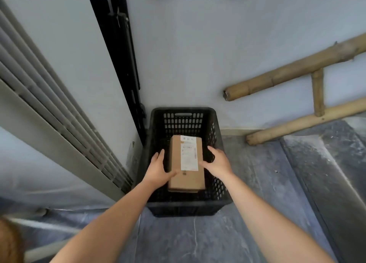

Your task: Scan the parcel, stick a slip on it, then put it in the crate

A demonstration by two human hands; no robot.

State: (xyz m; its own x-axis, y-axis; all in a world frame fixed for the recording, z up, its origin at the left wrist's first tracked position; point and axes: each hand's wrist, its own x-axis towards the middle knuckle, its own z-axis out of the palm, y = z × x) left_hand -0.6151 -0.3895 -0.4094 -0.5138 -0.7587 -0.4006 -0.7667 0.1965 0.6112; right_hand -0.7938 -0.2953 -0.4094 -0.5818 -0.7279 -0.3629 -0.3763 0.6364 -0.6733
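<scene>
A brown cardboard parcel [187,175] lies inside the black perforated plastic crate [184,118] on the floor. A long white slip [189,154] is stuck along its top. My left hand [157,168] rests against the parcel's left side, thumb across the top face. My right hand [216,162] touches its right edge, fingers spread. Whether the parcel rests on the crate bottom or is still carried by the hands cannot be told.
The crate stands in a corner against a pale wall. A tall white louvred unit [59,104] is on the left. A bamboo ladder [316,92] leans on the wall to the right. Grey plastic sheeting [267,183] covers the floor.
</scene>
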